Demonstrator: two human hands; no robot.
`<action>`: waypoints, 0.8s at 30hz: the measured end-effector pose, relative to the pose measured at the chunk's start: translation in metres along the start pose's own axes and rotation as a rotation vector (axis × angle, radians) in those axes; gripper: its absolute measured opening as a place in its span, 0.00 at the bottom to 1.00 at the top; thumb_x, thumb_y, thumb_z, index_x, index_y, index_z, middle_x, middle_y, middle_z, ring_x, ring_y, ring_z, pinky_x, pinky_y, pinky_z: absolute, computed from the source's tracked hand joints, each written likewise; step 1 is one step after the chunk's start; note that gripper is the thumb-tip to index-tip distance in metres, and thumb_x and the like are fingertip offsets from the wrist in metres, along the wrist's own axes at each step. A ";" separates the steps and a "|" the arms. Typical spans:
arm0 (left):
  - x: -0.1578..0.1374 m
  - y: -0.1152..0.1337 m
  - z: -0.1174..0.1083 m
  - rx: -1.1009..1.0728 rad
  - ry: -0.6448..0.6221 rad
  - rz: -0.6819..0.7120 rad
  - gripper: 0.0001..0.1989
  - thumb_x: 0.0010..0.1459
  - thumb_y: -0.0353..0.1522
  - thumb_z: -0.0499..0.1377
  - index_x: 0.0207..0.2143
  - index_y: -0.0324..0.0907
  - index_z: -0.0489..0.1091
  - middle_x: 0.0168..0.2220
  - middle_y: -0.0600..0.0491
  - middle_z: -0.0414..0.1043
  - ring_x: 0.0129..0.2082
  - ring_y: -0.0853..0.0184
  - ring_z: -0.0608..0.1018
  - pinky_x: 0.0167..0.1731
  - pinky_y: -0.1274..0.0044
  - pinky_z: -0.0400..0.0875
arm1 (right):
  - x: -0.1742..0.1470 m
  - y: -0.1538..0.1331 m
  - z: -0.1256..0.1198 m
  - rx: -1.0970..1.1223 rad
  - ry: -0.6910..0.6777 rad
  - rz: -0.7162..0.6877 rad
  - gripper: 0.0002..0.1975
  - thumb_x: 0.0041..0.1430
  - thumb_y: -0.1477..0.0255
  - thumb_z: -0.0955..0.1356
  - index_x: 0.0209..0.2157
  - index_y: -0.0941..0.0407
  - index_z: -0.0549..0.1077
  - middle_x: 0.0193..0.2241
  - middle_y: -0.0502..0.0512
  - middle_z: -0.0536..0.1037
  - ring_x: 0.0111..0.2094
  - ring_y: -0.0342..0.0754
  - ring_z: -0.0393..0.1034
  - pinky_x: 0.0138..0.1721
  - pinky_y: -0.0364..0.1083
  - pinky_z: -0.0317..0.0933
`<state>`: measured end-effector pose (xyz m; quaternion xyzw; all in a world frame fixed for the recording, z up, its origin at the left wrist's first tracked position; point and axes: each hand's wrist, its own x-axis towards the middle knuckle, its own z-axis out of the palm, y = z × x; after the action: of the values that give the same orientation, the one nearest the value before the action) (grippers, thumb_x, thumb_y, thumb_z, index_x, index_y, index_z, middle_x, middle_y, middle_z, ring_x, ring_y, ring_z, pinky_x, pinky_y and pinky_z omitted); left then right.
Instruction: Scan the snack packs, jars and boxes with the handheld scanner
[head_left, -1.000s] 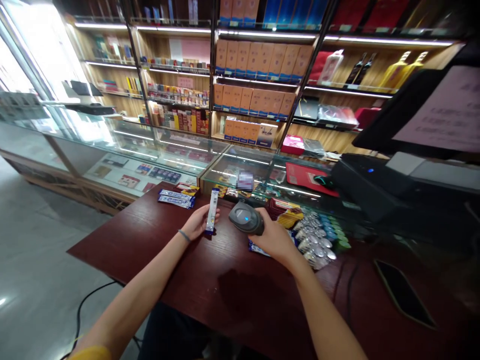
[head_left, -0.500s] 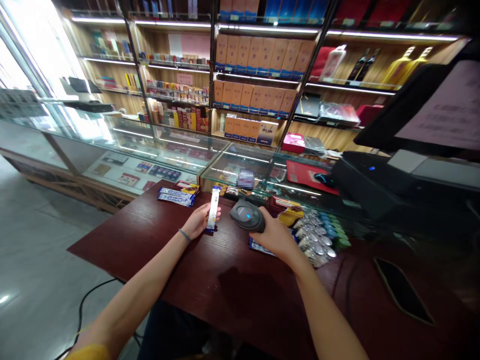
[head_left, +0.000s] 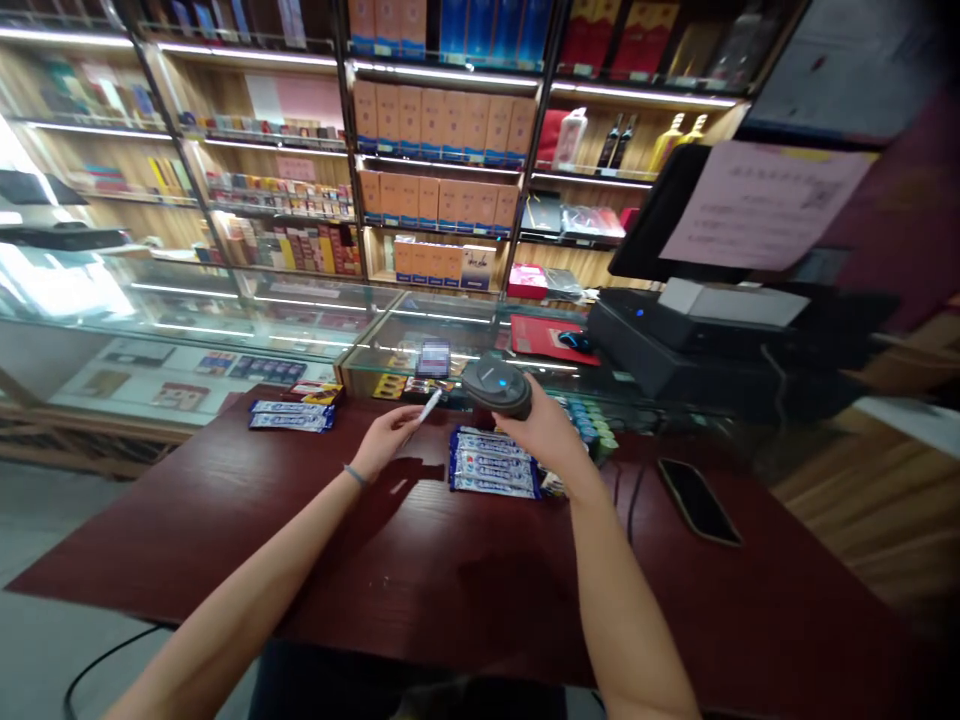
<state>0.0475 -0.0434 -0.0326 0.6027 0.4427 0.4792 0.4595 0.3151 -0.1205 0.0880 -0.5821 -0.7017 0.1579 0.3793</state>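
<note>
My left hand point(head_left: 386, 440) is closed on a slim wrapped snack bar point(head_left: 430, 404), seen nearly edge-on above the dark red table. My right hand point(head_left: 546, 428) grips a dark grey barcode scanner point(head_left: 496, 384) with a small blue light on top; its head points left, toward the bar. Below the scanner lies a row of several blue-and-white snack bars point(head_left: 495, 465). Farther left, a small pile of similar bars point(head_left: 291, 415) rests near the table's back edge, with a yellow-and-red packet point(head_left: 316, 391) behind it.
Small green-capped items point(head_left: 602, 430) stand behind my right wrist, partly hidden. A phone point(head_left: 697, 500) lies on the table point(head_left: 360, 590) to the right. Beyond are a glass display case point(head_left: 300, 350), a red mat with a mouse point(head_left: 576, 341), a monitor point(head_left: 660, 215) and stocked shelves.
The view has turned to the right. The bar in my left hand has tilted from face-on to nearly edge-on. The scanner has risen away from the table, uncovering the row of bars.
</note>
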 end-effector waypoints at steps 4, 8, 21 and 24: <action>0.003 0.001 0.037 0.130 -0.132 0.082 0.17 0.57 0.40 0.64 0.48 0.45 0.79 0.46 0.48 0.81 0.47 0.56 0.80 0.51 0.68 0.72 | -0.004 0.007 -0.022 0.038 0.079 0.024 0.24 0.56 0.63 0.71 0.55 0.49 0.70 0.40 0.53 0.82 0.42 0.57 0.78 0.39 0.50 0.69; 0.002 -0.002 0.073 0.342 -0.231 0.231 0.14 0.60 0.38 0.62 0.48 0.48 0.79 0.48 0.49 0.80 0.48 0.55 0.79 0.54 0.67 0.70 | -0.007 0.015 -0.041 0.125 0.172 -0.029 0.23 0.56 0.65 0.71 0.54 0.50 0.71 0.45 0.54 0.81 0.47 0.56 0.77 0.44 0.50 0.70; -0.006 -0.016 0.132 0.766 -0.426 0.538 0.15 0.62 0.28 0.57 0.49 0.47 0.79 0.46 0.44 0.78 0.48 0.56 0.77 0.53 0.64 0.70 | -0.022 0.035 -0.087 0.377 0.274 0.181 0.21 0.53 0.64 0.73 0.49 0.51 0.71 0.21 0.45 0.73 0.13 0.41 0.60 0.15 0.42 0.54; -0.007 -0.017 0.133 0.780 -0.418 0.551 0.16 0.62 0.29 0.57 0.49 0.47 0.78 0.47 0.43 0.77 0.48 0.56 0.76 0.54 0.63 0.70 | -0.022 0.035 -0.088 0.379 0.286 0.187 0.20 0.53 0.64 0.73 0.47 0.51 0.71 0.20 0.44 0.72 0.13 0.42 0.60 0.15 0.43 0.54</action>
<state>0.1759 -0.0644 -0.0666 0.9061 0.3121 0.2513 0.1360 0.4030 -0.1504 0.1152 -0.5794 -0.5420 0.2370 0.5606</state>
